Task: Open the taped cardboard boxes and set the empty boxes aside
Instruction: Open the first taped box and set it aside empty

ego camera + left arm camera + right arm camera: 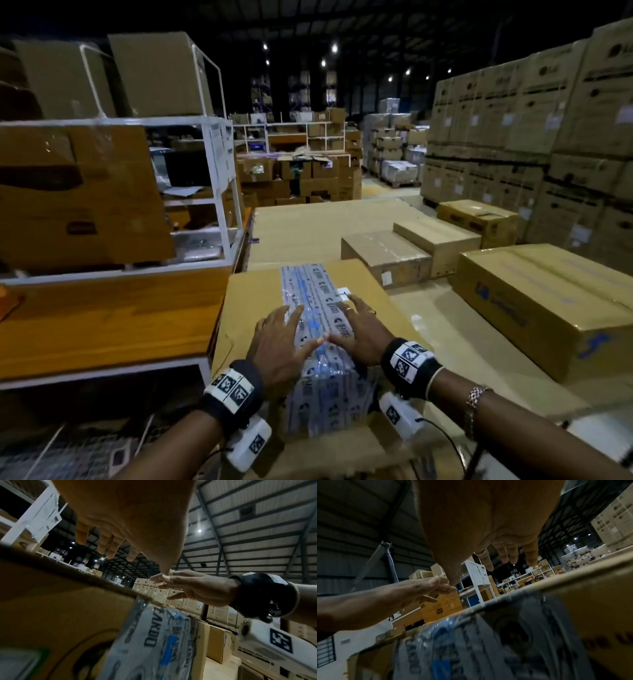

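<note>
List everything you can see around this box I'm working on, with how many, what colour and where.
Cardboard box: one, brown, directly in front, still closed.
Printed tape: one wide strip, grey-white with blue marks, along the box top and down its near side.
White label: one, small, on the box top beside the tape.
Shelving rack: one, white metal, on the left, holding brown cartons.
Wooden bench: one, orange-brown, left of the box.
Flat cartons: several, brown, on the floor to the right.
Stacked cartons: many, brown, far right.
Wrist bands: two, black with white marker tags.
Hands: left hand and right hand, fingers spread over the tape, thumbs meeting.
</note>
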`<state>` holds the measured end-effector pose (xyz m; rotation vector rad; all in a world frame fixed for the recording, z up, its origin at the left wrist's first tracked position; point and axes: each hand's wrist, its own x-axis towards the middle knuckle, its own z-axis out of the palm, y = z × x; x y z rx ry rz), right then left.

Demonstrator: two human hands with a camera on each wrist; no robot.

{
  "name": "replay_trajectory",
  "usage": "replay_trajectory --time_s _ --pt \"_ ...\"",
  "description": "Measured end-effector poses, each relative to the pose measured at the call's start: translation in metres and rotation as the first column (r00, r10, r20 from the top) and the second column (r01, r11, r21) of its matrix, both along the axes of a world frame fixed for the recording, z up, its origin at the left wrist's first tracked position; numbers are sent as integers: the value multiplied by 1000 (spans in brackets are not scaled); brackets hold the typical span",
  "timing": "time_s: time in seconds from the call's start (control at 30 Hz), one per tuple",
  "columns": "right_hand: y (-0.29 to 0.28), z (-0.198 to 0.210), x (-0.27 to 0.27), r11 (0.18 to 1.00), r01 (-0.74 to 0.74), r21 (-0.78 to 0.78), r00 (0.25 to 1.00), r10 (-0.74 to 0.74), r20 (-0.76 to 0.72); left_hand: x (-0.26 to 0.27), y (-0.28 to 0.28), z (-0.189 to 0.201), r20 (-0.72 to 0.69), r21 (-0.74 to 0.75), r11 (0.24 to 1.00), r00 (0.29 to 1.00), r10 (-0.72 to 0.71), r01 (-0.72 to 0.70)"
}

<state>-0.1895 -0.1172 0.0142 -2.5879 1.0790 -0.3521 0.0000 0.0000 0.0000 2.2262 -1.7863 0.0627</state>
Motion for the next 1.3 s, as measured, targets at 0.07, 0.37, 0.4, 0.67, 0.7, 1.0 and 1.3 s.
replay_trajectory --time_s 0.07,0.37,0.4,0.67,0.7,1.0,1.3 --pt "6 -10 4 1000 12 -5 998 -12 -59 5 3 -9 -7 1 1000 1000 10 -10" --pt "-6 -45 -7 992 102 -69 989 -109 -96 42 16 -44 97 109 992 994 53 -63" --pt "-11 -44 -11 990 125 -71 985 -132 -113 46 17 -46 92 127 988 993 70 -82" --pt "-55 -31 -36 928 366 78 912 -340 -228 63 39 -42 75 240 917 948 310 -319" --pt "-59 -28 -38 915 386 118 906 -351 -237 62 40 -41 57 250 908 942 331 -335" --pt "-63 -37 -42 914 398 76 903 -376 -208 50 48 -36 -49 239 883 903 426 -404" --pt "-10 -44 -80 916 394 -73 918 -396 -7 10 93 -43 40 13 919 919 393 -394"
